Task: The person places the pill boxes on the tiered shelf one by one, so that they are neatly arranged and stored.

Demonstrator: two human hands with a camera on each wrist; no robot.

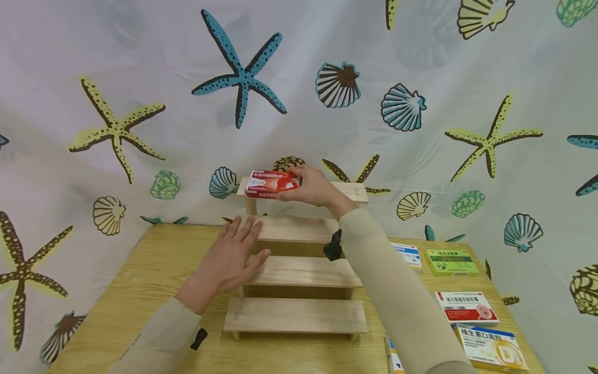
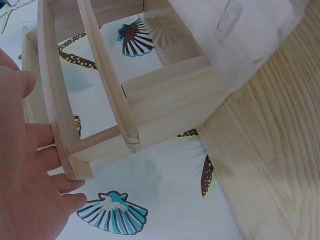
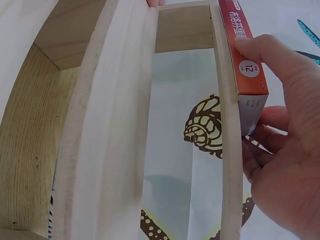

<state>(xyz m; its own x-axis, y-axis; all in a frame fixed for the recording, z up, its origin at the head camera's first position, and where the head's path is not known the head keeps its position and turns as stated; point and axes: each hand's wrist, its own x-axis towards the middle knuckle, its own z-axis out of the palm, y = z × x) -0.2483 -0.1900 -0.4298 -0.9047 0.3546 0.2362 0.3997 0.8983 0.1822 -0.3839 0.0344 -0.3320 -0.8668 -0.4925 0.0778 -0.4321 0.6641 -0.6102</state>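
In the head view a red medicine box (image 1: pixel 268 185) sits at the left end of the top tier of a stepped wooden rack (image 1: pixel 299 315). My right hand (image 1: pixel 314 188) pinches the box by its right end. The right wrist view shows the thumb on the front of the box (image 3: pixel 246 60), with the other fingers behind it. My left hand (image 1: pixel 229 259) rests with extended fingers on the left end of the tier just below the top. Seen from the left wrist, its fingers (image 2: pixel 45 160) touch the end of the wooden board.
On the table (image 1: pixel 154 280), right of the rack, lie a green box (image 1: pixel 451 263), a red-and-white box (image 1: pixel 467 307), a vitamin D box (image 1: pixel 490 347) and a blue-and-white box (image 1: pixel 407 255). Another box (image 1: pixel 394 358) is partly hidden by the right sleeve. A patterned curtain (image 1: pixel 299 135) hangs behind the rack.
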